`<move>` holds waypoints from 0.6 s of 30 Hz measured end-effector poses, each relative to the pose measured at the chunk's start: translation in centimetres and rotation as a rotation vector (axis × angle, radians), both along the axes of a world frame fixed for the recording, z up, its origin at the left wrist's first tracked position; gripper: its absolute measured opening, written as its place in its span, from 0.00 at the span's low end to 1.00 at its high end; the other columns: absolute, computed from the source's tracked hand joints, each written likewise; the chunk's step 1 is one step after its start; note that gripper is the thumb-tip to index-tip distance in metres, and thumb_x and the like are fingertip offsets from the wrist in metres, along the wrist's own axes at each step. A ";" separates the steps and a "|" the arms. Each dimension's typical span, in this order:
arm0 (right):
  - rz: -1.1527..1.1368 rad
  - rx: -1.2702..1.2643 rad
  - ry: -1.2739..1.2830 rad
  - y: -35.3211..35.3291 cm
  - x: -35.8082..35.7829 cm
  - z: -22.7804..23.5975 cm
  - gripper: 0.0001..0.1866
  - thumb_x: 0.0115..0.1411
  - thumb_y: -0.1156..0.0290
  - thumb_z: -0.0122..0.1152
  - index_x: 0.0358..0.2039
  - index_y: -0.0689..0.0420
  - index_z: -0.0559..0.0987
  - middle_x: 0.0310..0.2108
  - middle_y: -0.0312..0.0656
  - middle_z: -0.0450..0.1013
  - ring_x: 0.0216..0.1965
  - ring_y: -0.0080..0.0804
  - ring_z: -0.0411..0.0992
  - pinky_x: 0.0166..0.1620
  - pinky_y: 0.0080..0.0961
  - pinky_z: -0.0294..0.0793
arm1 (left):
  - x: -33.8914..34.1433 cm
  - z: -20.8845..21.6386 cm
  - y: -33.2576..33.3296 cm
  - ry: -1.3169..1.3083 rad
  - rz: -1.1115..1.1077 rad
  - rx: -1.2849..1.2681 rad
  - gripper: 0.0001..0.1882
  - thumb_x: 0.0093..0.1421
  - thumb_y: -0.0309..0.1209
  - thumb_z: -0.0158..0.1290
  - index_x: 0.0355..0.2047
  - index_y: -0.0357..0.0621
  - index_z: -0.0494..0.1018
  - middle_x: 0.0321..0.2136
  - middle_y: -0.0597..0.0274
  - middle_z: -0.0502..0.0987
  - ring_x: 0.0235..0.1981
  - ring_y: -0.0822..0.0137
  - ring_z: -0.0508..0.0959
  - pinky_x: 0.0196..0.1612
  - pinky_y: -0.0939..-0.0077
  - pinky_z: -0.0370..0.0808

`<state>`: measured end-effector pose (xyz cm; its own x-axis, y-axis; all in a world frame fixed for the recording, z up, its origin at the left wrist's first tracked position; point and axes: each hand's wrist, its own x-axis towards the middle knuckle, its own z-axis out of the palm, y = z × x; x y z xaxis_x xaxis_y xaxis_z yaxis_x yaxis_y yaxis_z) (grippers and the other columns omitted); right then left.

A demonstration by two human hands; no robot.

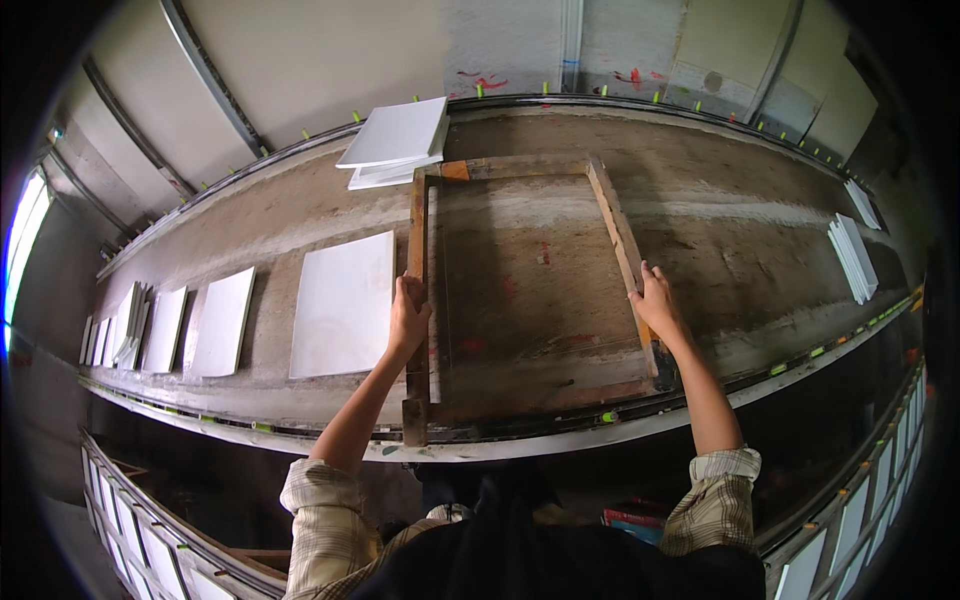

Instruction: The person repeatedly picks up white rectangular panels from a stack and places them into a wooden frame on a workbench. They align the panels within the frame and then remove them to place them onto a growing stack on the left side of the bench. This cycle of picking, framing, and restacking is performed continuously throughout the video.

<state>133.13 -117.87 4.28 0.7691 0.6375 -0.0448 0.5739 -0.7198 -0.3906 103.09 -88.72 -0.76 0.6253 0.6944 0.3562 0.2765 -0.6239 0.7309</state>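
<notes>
Left of the one wooden frame [530,166], a cluster [128,325] of white sheets too tightly packed to count is lying farthest off, three single sheets [224,322] are lying nearer, and one stack [398,132] is resting by its far left corner. The left hand [408,314] is gripping the frame's left bar as it is spanning the long table [750,280]. The right hand [657,300] is holding its right bar, while two white piles [852,262] are sitting well right of it.

Brown wooden rectangular frame [613,218], orange patch [456,170] on far bar.
Long table [740,255] mottled brown, pale streaks; flat white rectangular sheets [345,305]; cream-and-brown plaid cloth sleeves [712,500]; small lime-green clips [609,417]; grey wall [510,40], red smears [487,82].
</notes>
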 end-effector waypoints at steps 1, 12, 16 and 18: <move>-0.002 -0.044 0.017 -0.6 -0.5 0.8 0.36 0.54 0.68 0.59 0.60 0.65 0.54 0.59 0.59 0.52 0.59 0.53 0.53 0.57 0.38 0.61 | 0.3 0.0 -0.3 -0.007 -0.003 -0.020 0.24 0.47 0.16 0.49 0.46 0.37 0.56 0.37 0.48 0.69 0.41 0.51 0.73 0.43 0.67 0.69; -0.031 -0.014 -0.330 -7.4 0.1 -1.3 0.30 0.57 0.66 0.54 0.58 0.62 0.59 0.48 0.55 0.65 0.45 0.47 0.69 0.45 0.33 0.72 | 5.1 0.9 -4.8 0.017 -0.023 -0.037 0.16 0.47 0.15 0.45 0.39 0.37 0.65 0.39 0.51 0.68 0.46 0.50 0.69 0.49 0.61 0.65; 0.027 -0.053 -0.566 -7.3 -0.4 -2.2 0.30 0.54 0.69 0.57 0.55 0.65 0.61 0.47 0.55 0.67 0.42 0.43 0.71 0.43 0.27 0.75 | 5.2 2.0 -5.3 0.157 -0.032 0.076 0.14 0.49 0.17 0.44 0.38 0.38 0.65 0.42 0.50 0.67 0.58 0.46 0.57 0.53 0.59 0.62; 0.019 -0.052 -0.630 -7.6 -0.3 -3.1 0.29 0.53 0.69 0.58 0.55 0.65 0.63 0.45 0.55 0.68 0.40 0.43 0.72 0.42 0.27 0.76 | 5.4 2.6 -5.6 0.210 -0.053 0.054 0.14 0.50 0.17 0.44 0.39 0.40 0.66 0.47 0.45 0.64 0.59 0.44 0.56 0.53 0.56 0.62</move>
<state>132.88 -125.50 1.17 0.6464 0.6604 0.3821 0.6953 -0.7161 0.0614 108.53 -94.34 1.81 0.7249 0.6420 0.2496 0.3849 -0.6781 0.6261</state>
